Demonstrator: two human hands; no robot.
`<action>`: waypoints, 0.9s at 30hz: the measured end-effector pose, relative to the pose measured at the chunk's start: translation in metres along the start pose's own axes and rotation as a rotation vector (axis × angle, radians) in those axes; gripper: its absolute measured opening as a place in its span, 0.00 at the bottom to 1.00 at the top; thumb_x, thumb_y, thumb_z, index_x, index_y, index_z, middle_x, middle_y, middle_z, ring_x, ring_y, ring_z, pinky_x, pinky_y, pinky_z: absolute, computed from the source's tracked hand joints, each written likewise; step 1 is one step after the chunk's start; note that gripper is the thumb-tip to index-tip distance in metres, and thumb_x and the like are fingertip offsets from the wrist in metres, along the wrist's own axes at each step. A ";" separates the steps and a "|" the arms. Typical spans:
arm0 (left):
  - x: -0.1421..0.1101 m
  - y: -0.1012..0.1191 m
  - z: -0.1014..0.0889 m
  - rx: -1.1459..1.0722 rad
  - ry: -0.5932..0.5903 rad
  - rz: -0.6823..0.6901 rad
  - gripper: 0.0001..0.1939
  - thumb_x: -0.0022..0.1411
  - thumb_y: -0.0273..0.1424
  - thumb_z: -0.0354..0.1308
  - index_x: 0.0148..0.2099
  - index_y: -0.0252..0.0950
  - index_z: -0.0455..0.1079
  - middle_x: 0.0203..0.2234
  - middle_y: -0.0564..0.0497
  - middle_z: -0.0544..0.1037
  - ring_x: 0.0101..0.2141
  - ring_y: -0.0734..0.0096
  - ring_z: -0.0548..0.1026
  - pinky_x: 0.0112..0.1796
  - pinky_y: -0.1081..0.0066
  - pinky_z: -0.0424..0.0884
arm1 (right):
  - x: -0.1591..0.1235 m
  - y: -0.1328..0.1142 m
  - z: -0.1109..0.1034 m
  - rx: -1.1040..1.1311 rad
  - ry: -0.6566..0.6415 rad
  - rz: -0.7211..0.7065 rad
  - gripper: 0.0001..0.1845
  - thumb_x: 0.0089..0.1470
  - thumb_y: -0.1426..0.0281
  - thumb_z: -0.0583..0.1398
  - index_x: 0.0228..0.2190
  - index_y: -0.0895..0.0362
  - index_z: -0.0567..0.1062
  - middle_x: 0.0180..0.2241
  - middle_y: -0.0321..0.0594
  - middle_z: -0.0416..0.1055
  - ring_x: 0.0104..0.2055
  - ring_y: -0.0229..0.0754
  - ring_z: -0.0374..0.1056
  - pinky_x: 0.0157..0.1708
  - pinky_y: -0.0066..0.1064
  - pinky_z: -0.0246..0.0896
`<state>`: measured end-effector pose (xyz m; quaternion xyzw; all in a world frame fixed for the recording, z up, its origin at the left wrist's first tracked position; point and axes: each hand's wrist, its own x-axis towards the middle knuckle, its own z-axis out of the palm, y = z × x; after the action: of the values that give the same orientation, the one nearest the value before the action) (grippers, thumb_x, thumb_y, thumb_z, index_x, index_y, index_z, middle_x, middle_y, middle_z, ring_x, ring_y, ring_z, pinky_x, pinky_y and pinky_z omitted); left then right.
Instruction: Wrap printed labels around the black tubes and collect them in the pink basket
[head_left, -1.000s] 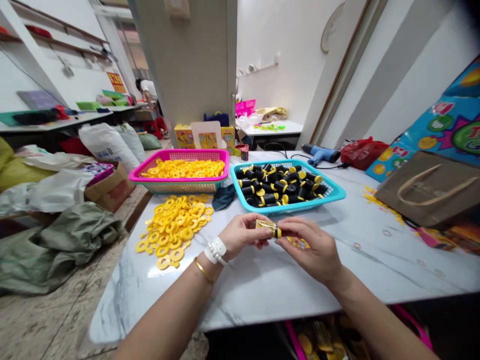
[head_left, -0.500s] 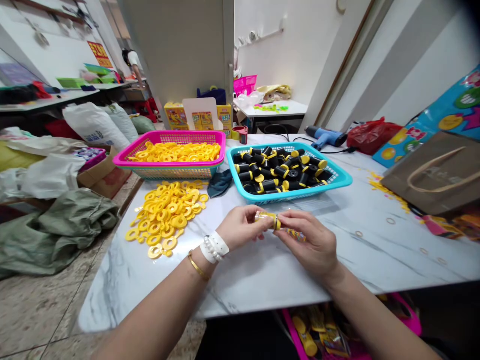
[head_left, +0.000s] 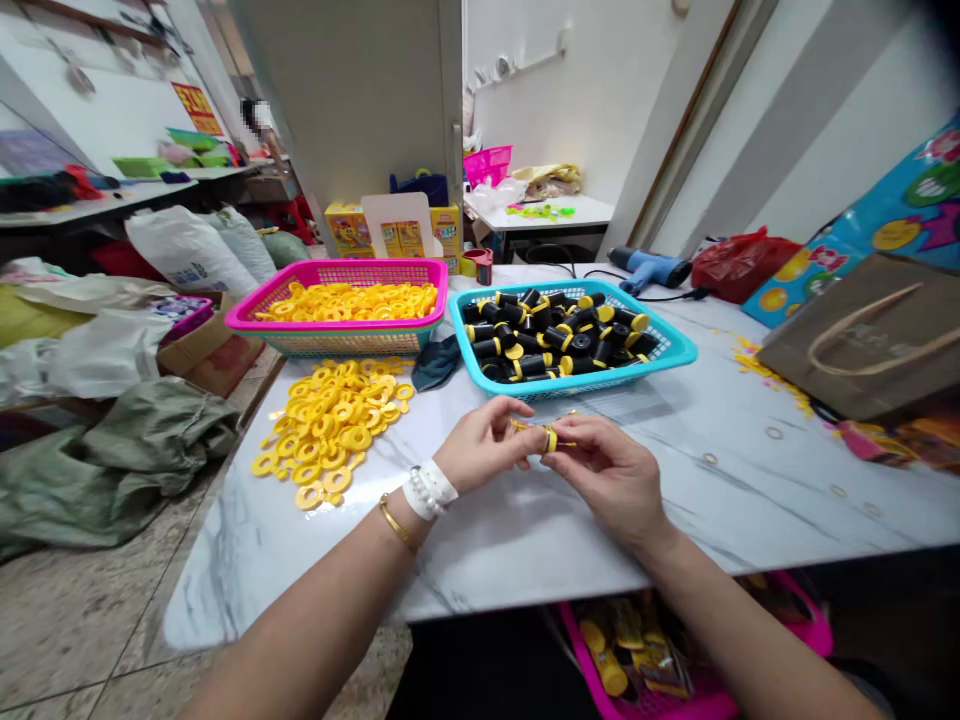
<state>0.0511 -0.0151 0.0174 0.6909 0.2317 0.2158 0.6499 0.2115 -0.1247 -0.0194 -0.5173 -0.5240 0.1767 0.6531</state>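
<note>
My left hand (head_left: 480, 448) and my right hand (head_left: 619, 478) meet above the near part of the marbled table. Between their fingertips is a small yellow cylinder (head_left: 551, 440) with a clear printed wrapper, lying sideways and partly covered by the fingers. Both hands are closed on it, the left at one end and the right at the other. Just beyond them sits a blue basket (head_left: 660, 368) filled with black cylinders (head_left: 559, 338) that have yellow caps. To the left of my left hand lies a loose pile of yellow rings (head_left: 330, 425) with small tabs.
A pink basket (head_left: 238, 316) of yellow pieces stands behind the pile, a dark cloth (head_left: 437, 362) beside it. Farther right are a blue heat gun (head_left: 649, 268), a red bag (head_left: 742, 265) and a brown paper bag (head_left: 862, 340). Below the table edge sits a pink basket (head_left: 814, 620).
The right fingers have shifted on the yellow cylinder, and less of the printed wrapper shows by them. Both hands stay together in nearly the same place. The view has moved slightly.
</note>
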 end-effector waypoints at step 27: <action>0.004 -0.004 0.003 0.164 0.179 0.025 0.21 0.61 0.47 0.58 0.36 0.31 0.71 0.25 0.50 0.75 0.23 0.76 0.69 0.26 0.75 0.66 | 0.007 -0.005 0.004 0.228 0.031 0.302 0.17 0.39 0.67 0.75 0.33 0.55 0.80 0.34 0.38 0.80 0.37 0.41 0.77 0.43 0.34 0.75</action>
<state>0.0559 -0.0152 0.0133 0.7224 0.2971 0.2650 0.5654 0.2089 -0.1191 -0.0116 -0.5154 -0.4067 0.3230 0.6816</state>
